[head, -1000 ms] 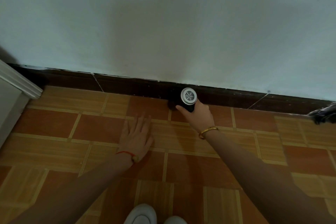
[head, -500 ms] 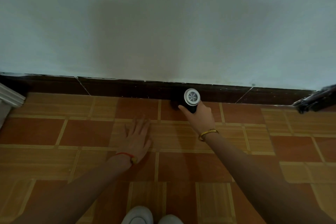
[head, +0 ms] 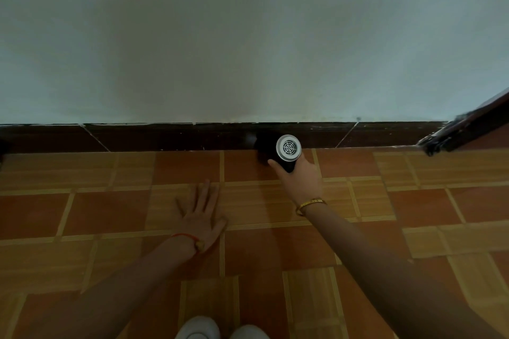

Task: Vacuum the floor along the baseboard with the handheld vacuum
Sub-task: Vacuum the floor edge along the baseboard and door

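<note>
I am holding the dark barrel of the handheld vacuum [head: 287,149] in my right grip [head: 301,179], its nose sitting on the floor [head: 110,212] against the baseboard [head: 165,137]. It is looking light, rigid and smooth, so I am judging mid-barrel the safest hold. My left grip [head: 202,217] is lying spread flat on the floor.

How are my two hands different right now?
The left hand lies flat on the floor, fingers straight; the right hand curls round the handheld vacuum. The left hand is back from the baseboard; the right hand is close to it. The left wrist wears a red string, the right wrist a gold bangle. Both hands are bare.
</note>
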A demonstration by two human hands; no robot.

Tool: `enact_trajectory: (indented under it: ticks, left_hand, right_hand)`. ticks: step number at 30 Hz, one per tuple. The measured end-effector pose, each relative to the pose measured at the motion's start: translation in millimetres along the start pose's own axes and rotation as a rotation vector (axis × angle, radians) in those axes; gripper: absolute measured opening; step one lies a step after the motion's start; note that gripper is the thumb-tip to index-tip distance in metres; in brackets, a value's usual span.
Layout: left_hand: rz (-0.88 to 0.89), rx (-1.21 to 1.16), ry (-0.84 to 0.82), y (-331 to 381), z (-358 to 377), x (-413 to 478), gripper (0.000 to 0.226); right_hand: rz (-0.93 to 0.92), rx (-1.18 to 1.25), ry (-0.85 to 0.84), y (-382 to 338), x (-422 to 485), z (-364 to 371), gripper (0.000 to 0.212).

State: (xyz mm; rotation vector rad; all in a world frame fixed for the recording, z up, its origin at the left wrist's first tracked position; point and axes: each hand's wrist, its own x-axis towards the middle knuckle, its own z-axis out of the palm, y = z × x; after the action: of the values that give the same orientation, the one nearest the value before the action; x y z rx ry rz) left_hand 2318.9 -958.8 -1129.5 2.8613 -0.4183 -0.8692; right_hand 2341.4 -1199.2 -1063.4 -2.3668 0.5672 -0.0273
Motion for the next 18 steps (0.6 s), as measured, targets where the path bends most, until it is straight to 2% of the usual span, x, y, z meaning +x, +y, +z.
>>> enact_trajectory:
  ticks: [5, 11, 18]
  left_hand:
    - [-0.057, 0.11, -0.036, 6, 4, 4, 0.086]
    - [-0.095, 0.128, -0.04, 13, 7, 5, 0.096]
    - [-0.104, 0.153, 0.036, 19, 11, 3, 0.094]
  right_hand:
    - [0.085, 0.001, 0.047, 8, 2, -9, 0.068]
    - [0.116, 0.065, 0.057, 16, 6, -17, 0.068]
    - [0.132, 0.056, 0.093, 22, 8, -17, 0.067]
